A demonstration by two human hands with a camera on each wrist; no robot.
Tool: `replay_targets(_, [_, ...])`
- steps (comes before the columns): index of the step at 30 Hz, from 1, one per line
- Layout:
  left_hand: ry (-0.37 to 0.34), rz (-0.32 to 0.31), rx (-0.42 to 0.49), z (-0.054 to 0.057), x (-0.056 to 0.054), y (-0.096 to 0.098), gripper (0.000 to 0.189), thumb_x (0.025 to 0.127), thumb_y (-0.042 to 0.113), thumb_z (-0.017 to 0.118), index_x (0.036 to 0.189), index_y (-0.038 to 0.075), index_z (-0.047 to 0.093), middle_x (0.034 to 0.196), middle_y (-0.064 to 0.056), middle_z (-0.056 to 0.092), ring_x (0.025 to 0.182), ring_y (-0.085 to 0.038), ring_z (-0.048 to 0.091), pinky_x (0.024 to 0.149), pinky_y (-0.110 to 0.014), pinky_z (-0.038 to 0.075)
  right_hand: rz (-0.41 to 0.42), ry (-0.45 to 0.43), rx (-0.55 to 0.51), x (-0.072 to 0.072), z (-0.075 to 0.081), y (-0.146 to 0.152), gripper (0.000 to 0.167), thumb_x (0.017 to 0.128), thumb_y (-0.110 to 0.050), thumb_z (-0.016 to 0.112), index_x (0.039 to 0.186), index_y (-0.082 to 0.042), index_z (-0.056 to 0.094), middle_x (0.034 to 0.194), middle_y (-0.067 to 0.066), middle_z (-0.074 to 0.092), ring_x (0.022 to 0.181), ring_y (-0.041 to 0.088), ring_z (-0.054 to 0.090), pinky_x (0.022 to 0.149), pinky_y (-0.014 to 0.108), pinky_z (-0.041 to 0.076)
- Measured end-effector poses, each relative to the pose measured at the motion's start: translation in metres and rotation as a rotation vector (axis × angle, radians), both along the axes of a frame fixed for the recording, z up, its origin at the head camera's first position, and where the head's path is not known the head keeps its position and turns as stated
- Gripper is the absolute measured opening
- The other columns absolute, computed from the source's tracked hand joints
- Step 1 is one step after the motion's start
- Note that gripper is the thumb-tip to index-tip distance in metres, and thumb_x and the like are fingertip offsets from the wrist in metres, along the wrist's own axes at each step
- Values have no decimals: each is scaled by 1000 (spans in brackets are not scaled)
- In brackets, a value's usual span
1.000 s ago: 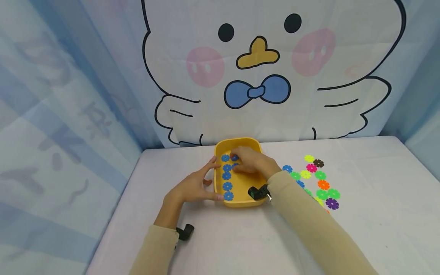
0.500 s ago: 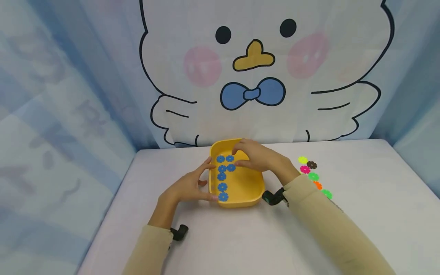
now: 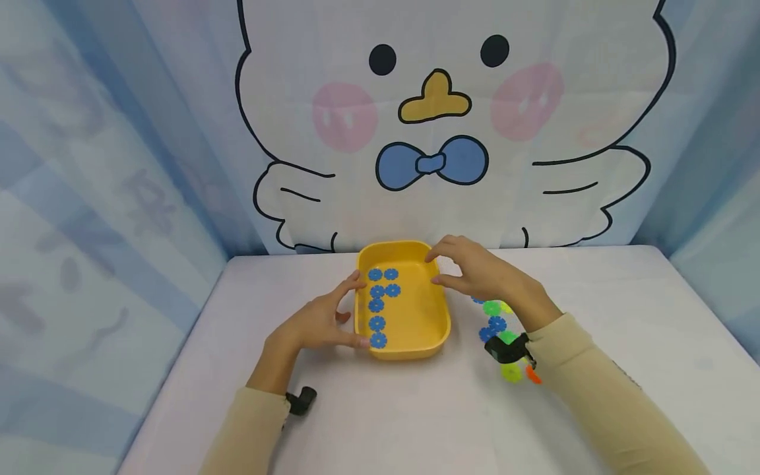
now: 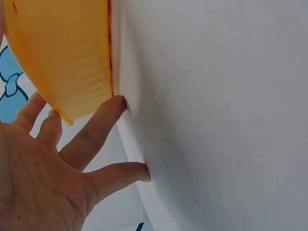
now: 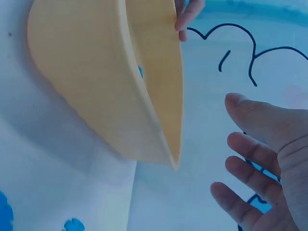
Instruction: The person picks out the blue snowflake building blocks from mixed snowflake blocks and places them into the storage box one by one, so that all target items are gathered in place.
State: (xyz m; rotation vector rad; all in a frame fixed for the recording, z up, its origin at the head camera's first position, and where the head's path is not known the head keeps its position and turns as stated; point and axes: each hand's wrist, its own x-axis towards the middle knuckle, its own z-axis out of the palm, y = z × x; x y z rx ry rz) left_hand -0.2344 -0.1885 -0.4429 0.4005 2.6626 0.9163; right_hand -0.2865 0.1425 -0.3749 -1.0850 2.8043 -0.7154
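A yellow tray (image 3: 418, 316) sits on the table. Inside it lie several blue flower-shaped discs (image 3: 377, 305), one column along the left wall and two more beside its far end. My left hand (image 3: 320, 323) rests against the tray's left side with fingers spread, thumb by the near-left corner. In the left wrist view, fingertips of the left hand (image 4: 53, 163) touch the tray's outer wall (image 4: 62, 57). My right hand (image 3: 483, 269) hovers at the tray's right rim, thumb and fingers apart. The right wrist view shows nothing in the right hand (image 5: 269, 154).
Right of the tray, loose flower discs in blue (image 3: 497, 323), green (image 3: 491, 308), yellow (image 3: 511, 373) and orange (image 3: 533, 375) lie on the white table (image 3: 415, 415), partly covered by my right forearm. A printed curtain (image 3: 433, 211) hangs behind the table.
My right hand has let go of a blue disc in the second column and moved right, out of the tray to its right rim. The left hand stays at the tray's left side.
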Motion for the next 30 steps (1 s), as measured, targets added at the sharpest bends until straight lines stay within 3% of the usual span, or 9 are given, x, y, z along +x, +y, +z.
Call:
replay_targets(9, [7,-36,11,2,-4,1,115,69,59,91,162,37,26,167,31,5,123,-24,67,111,-53,47,-97,14,-15,11,-6,28,38,95,-23,76,130,-13,65,132,5,62,126,28,54,108,53,50])
replay_targets(18, [-3,-14,1,1,-2,-1,114,68,59,91,161,38,28,166,34,4,124,-23,67,111,-54,46,-98,-21,33,32,-34,44,36,94,-25,77,127,-15,67,131,6,64,129,32,51,109,57,48])
replay_targets(30, [-7,-26,17,-1,-3,-3,114,69,57,92,161,38,28,167,33,3,125,-24,66,111,-54,46,-122,-28,101,38,-50,68,33,94,-24,76,125,-16,70,128,5,64,122,29,54,103,54,53])
